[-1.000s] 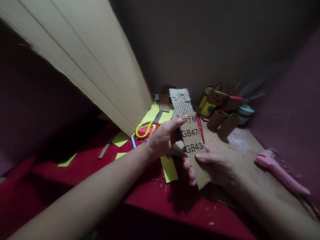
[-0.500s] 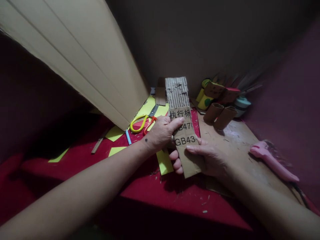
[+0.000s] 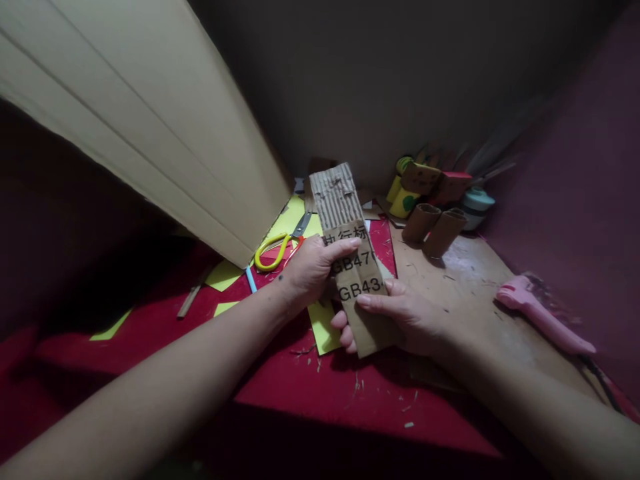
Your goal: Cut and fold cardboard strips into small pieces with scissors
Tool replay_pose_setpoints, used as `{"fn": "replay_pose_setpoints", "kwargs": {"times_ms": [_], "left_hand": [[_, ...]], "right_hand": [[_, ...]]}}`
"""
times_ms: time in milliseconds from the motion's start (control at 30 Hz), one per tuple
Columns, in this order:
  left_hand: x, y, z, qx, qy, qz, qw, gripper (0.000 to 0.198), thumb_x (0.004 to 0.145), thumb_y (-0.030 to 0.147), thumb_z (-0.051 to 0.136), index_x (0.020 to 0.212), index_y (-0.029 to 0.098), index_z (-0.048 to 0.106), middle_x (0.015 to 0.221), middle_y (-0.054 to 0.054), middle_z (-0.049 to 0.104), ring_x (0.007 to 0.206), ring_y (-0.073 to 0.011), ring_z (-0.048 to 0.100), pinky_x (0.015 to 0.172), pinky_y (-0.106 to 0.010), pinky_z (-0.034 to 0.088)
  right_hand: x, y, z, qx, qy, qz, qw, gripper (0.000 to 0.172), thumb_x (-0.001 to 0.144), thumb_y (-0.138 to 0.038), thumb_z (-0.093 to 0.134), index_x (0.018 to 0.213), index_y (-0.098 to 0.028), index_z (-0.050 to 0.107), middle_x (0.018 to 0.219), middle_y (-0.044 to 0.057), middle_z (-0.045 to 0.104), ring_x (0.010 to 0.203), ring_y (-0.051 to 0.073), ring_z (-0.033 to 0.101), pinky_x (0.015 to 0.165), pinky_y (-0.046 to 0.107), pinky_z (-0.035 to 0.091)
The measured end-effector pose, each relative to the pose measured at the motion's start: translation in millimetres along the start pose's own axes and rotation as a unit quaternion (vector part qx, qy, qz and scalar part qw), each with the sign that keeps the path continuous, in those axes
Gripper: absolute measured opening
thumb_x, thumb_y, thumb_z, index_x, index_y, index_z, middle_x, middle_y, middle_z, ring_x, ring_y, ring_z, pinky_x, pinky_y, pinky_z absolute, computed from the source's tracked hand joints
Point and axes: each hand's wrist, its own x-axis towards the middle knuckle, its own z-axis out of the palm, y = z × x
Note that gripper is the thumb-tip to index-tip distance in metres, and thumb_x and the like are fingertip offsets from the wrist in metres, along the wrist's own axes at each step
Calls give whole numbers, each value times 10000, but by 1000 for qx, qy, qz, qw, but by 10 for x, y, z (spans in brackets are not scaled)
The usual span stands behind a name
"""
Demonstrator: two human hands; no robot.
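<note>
Between both hands I hold a long strip of corrugated cardboard (image 3: 373,333), raised above the red cloth. Its far end is peeled, with bare ridges showing; the near part is smooth brown with black printed characters. My left hand (image 3: 315,267) grips its left edge near the middle, thumb across the print. Lower down, my right hand (image 3: 400,310) is closed on the near end, thumb on top and fingertips curling out underneath on the left. Just beyond my left hand lie scissors (image 3: 273,253) with yellow and red handles, partly covered by that hand.
A big cardboard panel (image 3: 200,147) leans in from the upper left. Yellow paper (image 3: 323,330) and scraps lie on the red cloth (image 3: 280,373). Two cardboard tubes (image 3: 421,225) and small decorated figures (image 3: 405,200) stand at the back right, near a pink glue gun (image 3: 545,313).
The cardboard strip's far end has swung left and slightly down, so the strip now tilts more to the left. Both hands keep their hold and have shifted a little left.
</note>
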Motion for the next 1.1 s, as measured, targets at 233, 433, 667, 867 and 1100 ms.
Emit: {"fn": "replay_pose_setpoints", "kwargs": {"times_ms": [233, 433, 667, 867, 1100], "left_hand": [[-53, 59, 49, -40, -18, -44, 998, 249, 680, 203, 736, 902, 128, 652, 776, -40, 666, 640, -159, 622, 647, -312, 522], [-65, 54, 84, -9, 34, -15, 999, 185, 678, 200, 739, 836, 132, 672, 754, -24, 675, 620, -134, 619, 620, -265, 515], [-18, 114, 73, -82, 108, 16, 991, 159, 640, 167, 759, 771, 116, 686, 696, -19, 693, 579, -136, 630, 586, -268, 532], [44, 203, 21, -154, 164, 56, 973, 165, 607, 153, 788, 728, 114, 683, 712, -14, 714, 628, -120, 645, 636, -227, 530], [30, 266, 1, -189, 176, 15, 966, 203, 647, 122, 765, 829, 132, 674, 842, -35, 719, 823, -149, 659, 789, -255, 521]], "right_hand": [[6, 17, 22, -32, 12, 12, 999, 224, 811, -276, 625, 874, -62, 596, 804, 151, 701, 650, 199, 695, 649, 351, 571], [7, -5, 0, -3, -19, 16, 1000, 233, 792, -260, 635, 895, -53, 603, 828, 162, 696, 656, 204, 691, 653, 373, 568], [22, 18, -38, 24, -69, -30, 997, 350, 717, -214, 699, 1007, -57, 580, 853, 162, 695, 699, 238, 700, 666, 392, 569], [47, -36, -64, 37, 31, -149, 988, 394, 722, -215, 696, 1085, -89, 606, 895, 137, 689, 738, 222, 689, 664, 342, 552], [56, -160, -162, -56, 148, -262, 952, 249, 745, -263, 706, 953, -126, 701, 796, 71, 685, 632, 143, 619, 608, 277, 501]]}}
